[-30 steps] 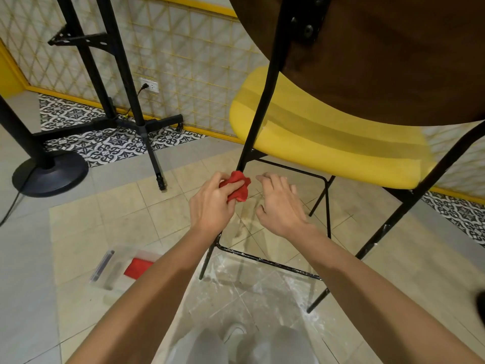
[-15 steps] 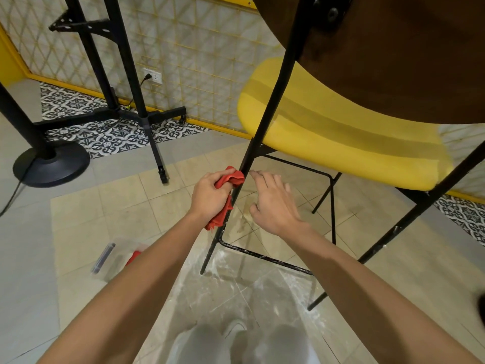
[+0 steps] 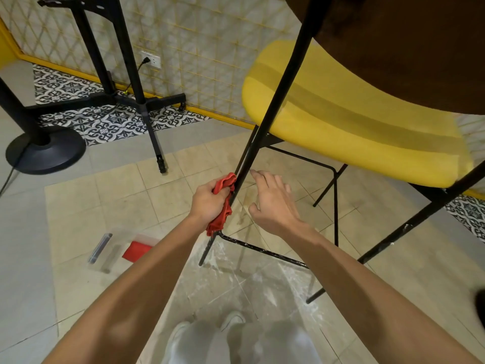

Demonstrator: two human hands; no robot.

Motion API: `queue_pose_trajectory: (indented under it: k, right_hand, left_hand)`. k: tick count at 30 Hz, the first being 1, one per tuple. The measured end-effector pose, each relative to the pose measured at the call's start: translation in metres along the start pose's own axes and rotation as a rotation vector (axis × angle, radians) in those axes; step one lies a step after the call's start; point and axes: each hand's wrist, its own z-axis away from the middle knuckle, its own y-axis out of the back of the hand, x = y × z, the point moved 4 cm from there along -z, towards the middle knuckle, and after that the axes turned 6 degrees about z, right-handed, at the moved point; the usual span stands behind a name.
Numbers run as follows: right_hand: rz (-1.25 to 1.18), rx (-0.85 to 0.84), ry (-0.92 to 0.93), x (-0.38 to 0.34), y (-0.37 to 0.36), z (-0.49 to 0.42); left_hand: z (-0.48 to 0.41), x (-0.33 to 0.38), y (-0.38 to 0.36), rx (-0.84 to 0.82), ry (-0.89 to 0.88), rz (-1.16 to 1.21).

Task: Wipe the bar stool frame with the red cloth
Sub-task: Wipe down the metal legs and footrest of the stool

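Observation:
A bar stool with a brown seat stands right in front of me, and its black metal frame [image 3: 278, 95] runs down from the top of the view to the floor. My left hand [image 3: 207, 203] presses the red cloth [image 3: 222, 203] against the front left leg, just above the footrest bar [image 3: 262, 249]. The cloth hangs down along the leg. My right hand [image 3: 275, 203] hovers to the right of the same leg with its fingers spread, holding nothing.
A yellow stool [image 3: 354, 122] stands behind the frame. On the floor at the left lies a clear plastic box [image 3: 115, 249] holding something red. A black stand [image 3: 147, 101] and a round black base [image 3: 44, 151] are at the back left. My shoes [image 3: 207, 327] are below.
My left hand has slid the cloth down the leg, and the cloth now trails below the hand. My right hand has stayed beside the leg, open.

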Motion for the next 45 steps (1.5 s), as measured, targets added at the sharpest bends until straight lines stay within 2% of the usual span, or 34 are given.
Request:
queue_pose_trajectory:
  k: [2, 6, 13, 18, 20, 24, 28, 31, 37, 41, 45]
  right_hand:
    - [0.000, -0.002, 0.001, 0.000, -0.002, -0.001]
    - [-0.009, 0.012, -0.013, 0.000, -0.004, -0.003]
    - [-0.025, -0.036, -0.013, -0.003, -0.012, -0.002]
    - [-0.046, -0.023, -0.018, -0.001, -0.012, -0.003]
    - [-0.053, -0.029, -0.023, -0.001, -0.013, -0.002]
    - [-0.071, -0.055, -0.032, -0.002, -0.016, 0.001]
    - [-0.177, -0.073, -0.086, -0.006, -0.022, 0.004]
    - [-0.275, -0.120, -0.143, -0.008, -0.032, 0.009]
    - [-0.623, -0.306, -0.256, -0.025, -0.040, 0.024]
    - [-0.860, -0.207, -0.294, -0.033, -0.036, 0.028]
    - [-0.857, -0.118, -0.319, -0.028, -0.036, 0.028]
  left_hand:
    - [-0.006, 0.003, 0.003, 0.008, -0.007, -0.044]
    - [-0.004, 0.009, -0.001, 0.026, -0.058, 0.072]
    - [0.004, -0.005, 0.000, 0.075, 0.051, 0.014]
    - [0.005, -0.005, -0.009, 0.121, 0.004, 0.231]
    - [0.010, -0.017, -0.012, 0.126, 0.008, 0.206]
    - [0.008, -0.030, 0.000, 0.124, 0.096, 0.005]
    - [0.010, -0.025, 0.010, 0.134, 0.097, -0.039]
    - [0.019, -0.036, 0.015, 0.155, 0.181, 0.065]
    - [0.038, -0.033, 0.004, 0.007, 0.244, 0.319]
    - [0.045, -0.023, -0.004, -0.037, 0.219, 0.421]
    - [0.054, -0.012, -0.007, -0.113, 0.202, 0.339]
